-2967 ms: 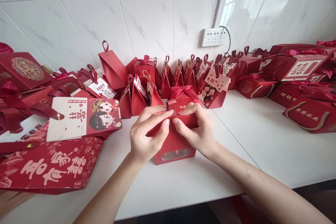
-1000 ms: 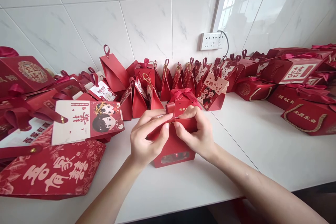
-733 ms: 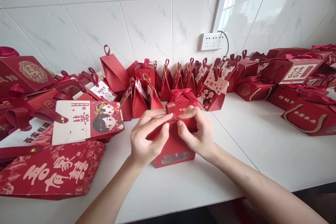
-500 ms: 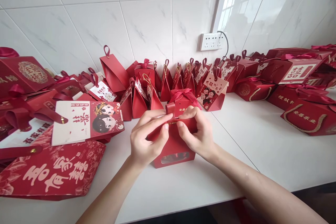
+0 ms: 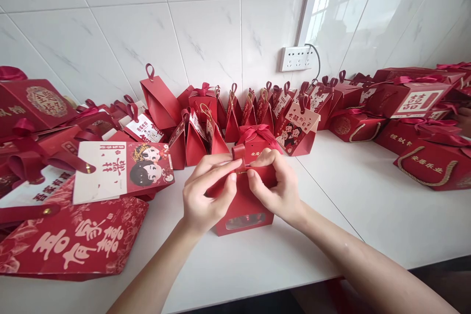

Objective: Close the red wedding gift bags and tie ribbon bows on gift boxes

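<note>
A red gift box [image 5: 241,203] with a clear window low on its front stands on the white table between my hands. My left hand [image 5: 208,191] pinches its top edge from the left, fingertips beside the dark red strap loop [image 5: 239,154]. From the right, my right hand [image 5: 277,184] grips the same top edge with thumb and bent forefinger. A small gold-coloured piece [image 5: 242,172] shows between the two thumbs. Just behind stands a red box with a ribbon bow [image 5: 257,132]. What the fingers behind the top edge touch is hidden.
Several red boxes with loops line the tiled wall [image 5: 206,29]. On the left, a red printed box [image 5: 77,235] and a box with cartoon faces [image 5: 123,171] lie in a pile. Rope-handled boxes [image 5: 434,162] stand right. Another person's hand [image 5: 465,120] shows at the right edge.
My hands and the gift box hold nearly the same place. Another person's hand has come into view at the far right edge.
</note>
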A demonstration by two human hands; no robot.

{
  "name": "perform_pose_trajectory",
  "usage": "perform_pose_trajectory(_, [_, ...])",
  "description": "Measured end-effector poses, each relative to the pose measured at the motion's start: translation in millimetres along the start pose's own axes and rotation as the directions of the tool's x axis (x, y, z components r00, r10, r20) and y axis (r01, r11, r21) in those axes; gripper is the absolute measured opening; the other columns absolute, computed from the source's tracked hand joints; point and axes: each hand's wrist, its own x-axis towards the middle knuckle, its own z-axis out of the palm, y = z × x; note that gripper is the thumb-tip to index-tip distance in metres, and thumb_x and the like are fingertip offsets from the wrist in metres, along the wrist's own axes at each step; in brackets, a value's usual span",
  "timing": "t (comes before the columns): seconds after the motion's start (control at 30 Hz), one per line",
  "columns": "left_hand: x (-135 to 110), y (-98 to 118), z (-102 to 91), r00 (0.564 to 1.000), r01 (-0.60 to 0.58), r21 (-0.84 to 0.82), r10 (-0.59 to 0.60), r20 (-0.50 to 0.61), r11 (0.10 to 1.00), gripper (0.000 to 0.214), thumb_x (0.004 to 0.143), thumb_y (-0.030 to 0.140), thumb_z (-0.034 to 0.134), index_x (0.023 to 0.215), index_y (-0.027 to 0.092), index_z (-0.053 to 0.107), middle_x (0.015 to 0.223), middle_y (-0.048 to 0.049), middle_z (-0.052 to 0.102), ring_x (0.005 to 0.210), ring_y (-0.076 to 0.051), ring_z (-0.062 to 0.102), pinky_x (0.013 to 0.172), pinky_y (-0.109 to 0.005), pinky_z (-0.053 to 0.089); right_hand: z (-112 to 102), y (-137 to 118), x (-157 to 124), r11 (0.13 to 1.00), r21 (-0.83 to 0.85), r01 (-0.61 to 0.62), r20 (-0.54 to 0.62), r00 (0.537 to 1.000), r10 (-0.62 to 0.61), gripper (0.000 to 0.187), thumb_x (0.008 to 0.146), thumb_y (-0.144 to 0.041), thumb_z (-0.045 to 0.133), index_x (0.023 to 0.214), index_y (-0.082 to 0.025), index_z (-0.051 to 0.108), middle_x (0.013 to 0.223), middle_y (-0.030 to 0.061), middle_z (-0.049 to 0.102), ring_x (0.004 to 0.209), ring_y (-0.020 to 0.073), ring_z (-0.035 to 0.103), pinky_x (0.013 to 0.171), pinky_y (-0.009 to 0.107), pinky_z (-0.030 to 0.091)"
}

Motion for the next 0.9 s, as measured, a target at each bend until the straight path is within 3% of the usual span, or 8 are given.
perform_pose_trajectory(0.5, [0.3,0.2,0.5,1.0,-0.005,-0.046,0.005,-0.001,0.999,0.026,0.082,0.005,0.062,0.103,0.019,0.07,0.097,-0.0017,0.066,0.086,-0.008,0.066,0.079,-0.017,0.057,-0.3,0.5,-0.5,1.0,0.016,-0.003,0.003,1.0,0.002,0.018,0.08,-0.01,0.058,0.081,-0.023,0.046,0.068,-0.0038,0.051,0.057,0.0118,0.047,0.052,0.026,0.041])
perform_pose_trajectory(0.9, [0.2,-0.2,0.0,1.0,-0.004,0.003,0.004,-0.004,1.0,0.021,0.086,0.01,0.061,0.102,0.02,0.07,0.096,-0.0022,0.068,0.081,-0.01,0.066,0.073,-0.02,0.058,0.0,1.6,-1.1,0.999,0.039,0.013,0.007,1.0,-0.013,0.015,0.084,-0.009,0.055,0.082,-0.022,0.047,0.071,-0.0024,0.054,0.06,0.0113,0.051,0.055,0.026,0.044])
